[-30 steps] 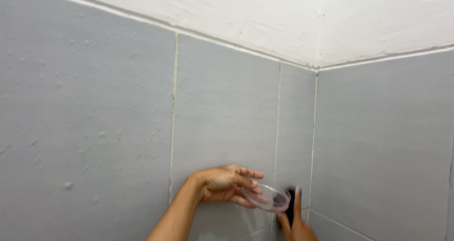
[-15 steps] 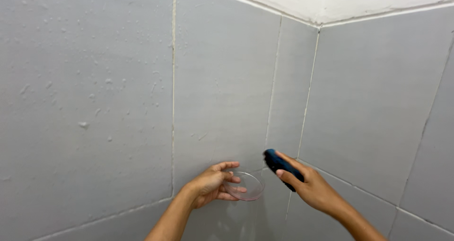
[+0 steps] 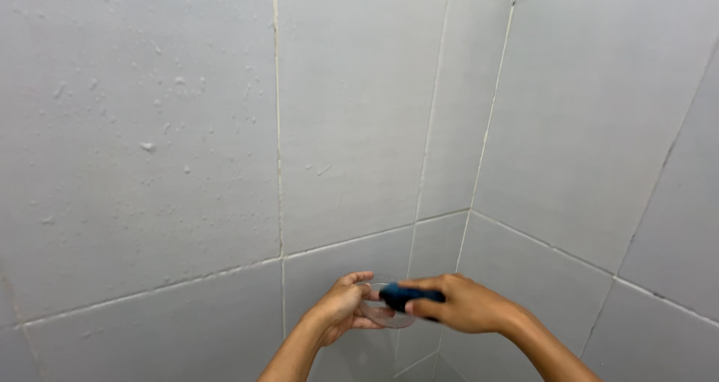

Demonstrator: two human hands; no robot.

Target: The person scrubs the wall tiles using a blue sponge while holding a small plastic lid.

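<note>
Head view: left hand [image 3: 343, 307] grips a clear dish [image 3: 383, 316], right hand [image 3: 460, 305] clenches a dark blue tool [image 3: 404, 296] over it, near the grey tiled corner [image 3: 479, 157].

Dark blue tool [image 3: 401, 296] mostly hidden, blurred.

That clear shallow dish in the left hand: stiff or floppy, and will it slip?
The clear dish probably stays stiff: its rim keeps a clean oval in the left hand. It looks thin and light, likely plastic. It is smooth, and the tiled wall shows droplets, so it may be slippery.
</note>
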